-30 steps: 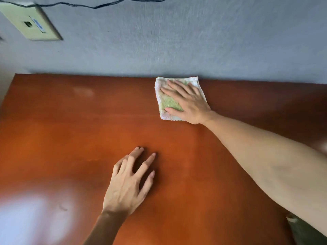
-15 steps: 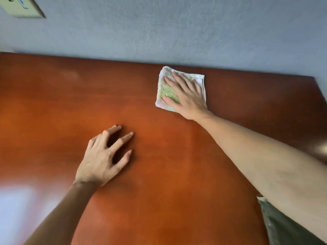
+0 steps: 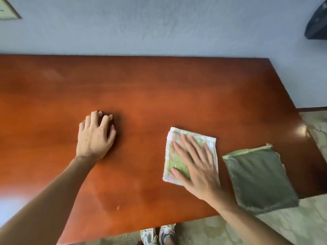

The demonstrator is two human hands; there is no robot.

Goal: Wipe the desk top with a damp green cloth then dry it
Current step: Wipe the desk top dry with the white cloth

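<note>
The reddish-brown desk top (image 3: pixel 159 96) fills most of the view. A small folded cloth (image 3: pixel 174 161), light green with a white border, lies flat on it right of centre. My right hand (image 3: pixel 198 167) presses down on this cloth with straight, spread fingers. My left hand (image 3: pixel 95 137) rests on the bare wood left of centre, fingers bent at the tips, holding nothing. A second, darker green folded cloth (image 3: pixel 258 175) lies at the desk's near right corner, overhanging the edge, just right of my right hand.
A grey textured wall (image 3: pixel 159 29) runs along the desk's far edge. The desk's right edge and near edge border a pale patterned floor (image 3: pixel 292 223). My shoes (image 3: pixel 157 235) show below the near edge. A dark object (image 3: pixel 318 22) sits at the upper right.
My right hand has dragged the light cloth from the far edge by the wall toward me, to the near right part of the desk. The view has tilted down, showing the darker cloth.
</note>
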